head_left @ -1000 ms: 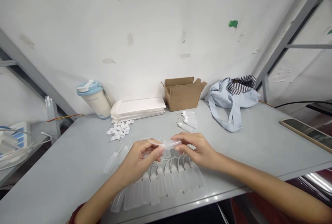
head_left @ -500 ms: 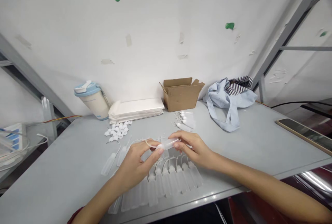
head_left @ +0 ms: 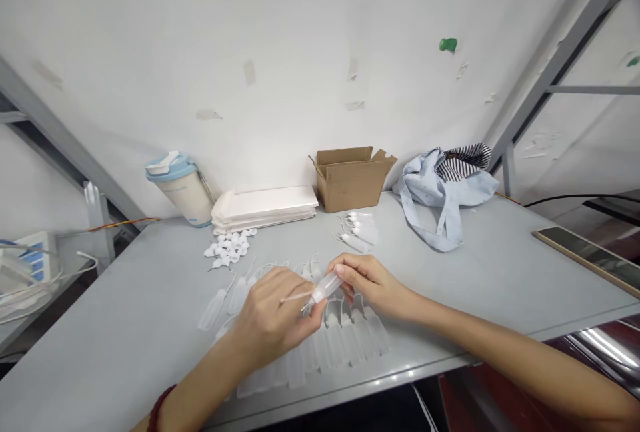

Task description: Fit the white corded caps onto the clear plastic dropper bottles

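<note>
Between my hands is a small translucent squeeze bottle (head_left: 327, 287), tilted with its neck down to the left. My right hand (head_left: 377, 284) is closed on the far end of its body, the thumb on top. My left hand (head_left: 277, 309) is closed at the neck end, where a thin white strap or tube (head_left: 296, 297) sticks out to the left. My left fingers partly hide the cap. Below my hands, several like bottles (head_left: 345, 342) lie in a row on the table, their thin tails pointing away. Another bottle (head_left: 213, 311) lies to the left.
At the back of the grey table (head_left: 125, 325) stand a tumbler (head_left: 185, 195), stacked white packets (head_left: 265, 209) and an open cardboard box (head_left: 353, 182). Small white caps (head_left: 230, 249) lie ahead of the left hand. Further right are a blue cloth bag (head_left: 440, 199) and a phone (head_left: 590, 259).
The bottle has tilted from nearly level to neck-down. My left hand has turned and moved slightly lower at the neck, its fingers curling in. The right thumb now lies on top of the bottle.
</note>
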